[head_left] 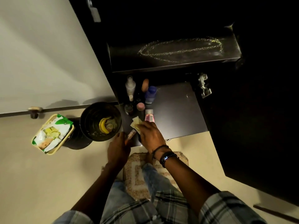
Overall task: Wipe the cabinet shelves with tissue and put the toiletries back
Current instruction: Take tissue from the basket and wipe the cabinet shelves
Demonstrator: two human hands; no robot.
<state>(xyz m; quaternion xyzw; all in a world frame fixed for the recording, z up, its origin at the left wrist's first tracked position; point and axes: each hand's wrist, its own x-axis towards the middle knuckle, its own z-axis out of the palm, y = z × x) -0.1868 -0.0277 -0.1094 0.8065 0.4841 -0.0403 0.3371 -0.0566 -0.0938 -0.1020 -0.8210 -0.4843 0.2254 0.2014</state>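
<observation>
An open black cabinet shows two shelves. The upper shelf (174,52) is bare and carries a pale oval smear. On the lower shelf (178,110) several toiletries stand at the left: a white spray bottle (130,85), a blue-capped bottle (150,94), a pink-lidded jar (140,106) and a pink tube (149,116). My right hand (150,135) presses a folded yellowish tissue (136,122) onto the shelf's front left part, beside the pink tube. My left hand (119,149) grips a slim tube (131,135) at the shelf's front edge.
A black waste bin (100,121) with a banana peel stands on the floor left of the cabinet. Its lid (53,134) lies further left with a wipes packet on it. The open cabinet door (250,118) hangs on the right. A small mat (137,172) lies underfoot.
</observation>
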